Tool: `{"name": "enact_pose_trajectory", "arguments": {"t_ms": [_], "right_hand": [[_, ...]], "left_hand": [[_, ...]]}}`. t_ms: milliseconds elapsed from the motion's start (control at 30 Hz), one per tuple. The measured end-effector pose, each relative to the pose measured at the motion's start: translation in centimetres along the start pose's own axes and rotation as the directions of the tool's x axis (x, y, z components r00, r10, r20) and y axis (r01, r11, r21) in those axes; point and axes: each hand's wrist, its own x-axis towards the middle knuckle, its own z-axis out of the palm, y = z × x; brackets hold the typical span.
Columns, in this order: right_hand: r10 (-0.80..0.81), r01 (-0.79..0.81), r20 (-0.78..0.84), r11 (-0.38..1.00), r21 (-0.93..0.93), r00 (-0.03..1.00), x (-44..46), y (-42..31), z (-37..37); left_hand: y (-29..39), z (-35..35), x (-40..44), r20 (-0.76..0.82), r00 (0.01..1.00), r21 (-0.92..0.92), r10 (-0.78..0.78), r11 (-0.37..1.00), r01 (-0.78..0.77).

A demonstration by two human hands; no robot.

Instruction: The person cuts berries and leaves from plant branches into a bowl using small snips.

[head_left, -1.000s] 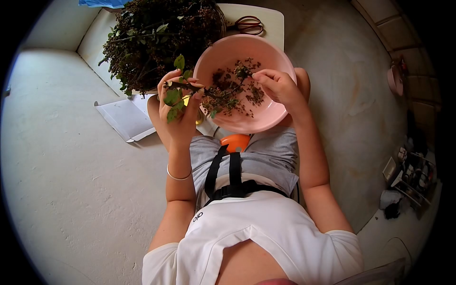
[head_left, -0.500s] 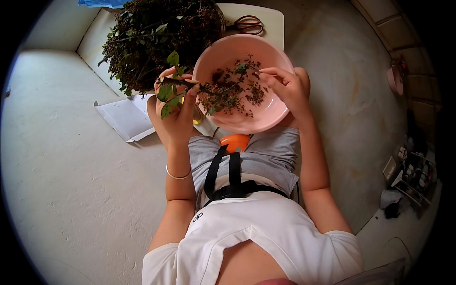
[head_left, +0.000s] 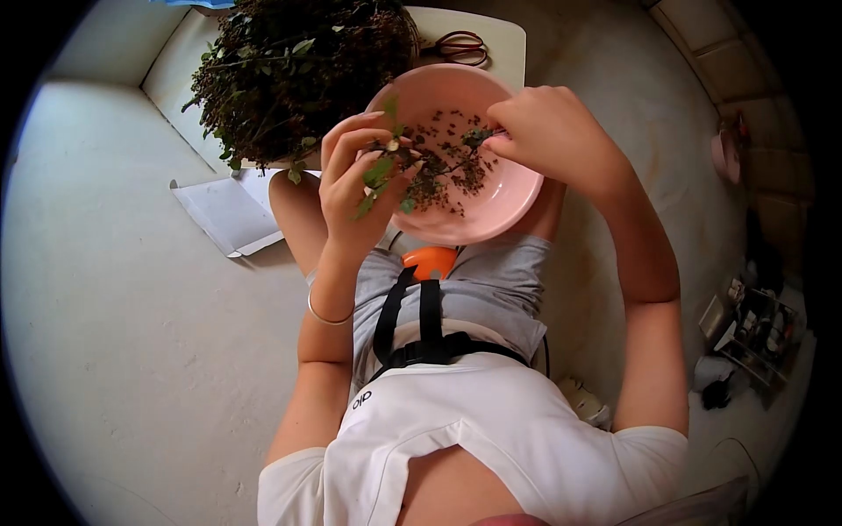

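A leafy branch point(head_left: 381, 171) with small dark berries is held over a pink basin point(head_left: 421, 88). My left hand point(head_left: 355, 180) is closed around its thick cut end at the basin's left side. Above the right part of the basin, my right hand point(head_left: 544, 136) pinches the far end of the branch, beside a dark green clump. Loose berries and sprigs point(head_left: 460, 180) lie in the basin beneath; where the branch ends and they begin is hard to tell. The basin rests by my lap.
A large heap of berry branches point(head_left: 289, 79) lies on a pale table point(head_left: 504, 39), with red-handled scissors point(head_left: 460, 48) at its right. An opened white box point(head_left: 228, 215) is on the floor at left. A rack of items point(head_left: 759, 329) stands far right.
My right hand has turned over, with its elbow swung outward and its fingers now on the branch's far end. My left hand has moved right, bringing the thick end over the basin's edge.
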Motion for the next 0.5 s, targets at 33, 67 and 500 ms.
{"name": "enact_pose_trajectory", "arguments": {"t_ms": [33, 67, 500], "right_hand": [[-0.002, 0.002, 0.001, 1.000, -0.001, 1.000, 0.4, 0.0, -0.1], [0.004, -0.002, 0.040, 0.999, -0.038, 0.999, 0.9, -0.1, -0.1], [-0.108, -0.018, 0.256, 0.894, 0.447, 0.961, 2.8, 4.7, 1.3]], "left_hand": [[-0.1, 0.1, 0.0, -0.002, 1.000, 0.001, -0.002, 1.000, 0.002], [-0.5, 0.3, -0.2, 0.004, 0.998, 0.010, 0.057, 0.998, -0.057], [-1.0, 0.7, -0.9, -0.004, 0.991, -0.017, 0.135, 0.991, -0.135]]}}
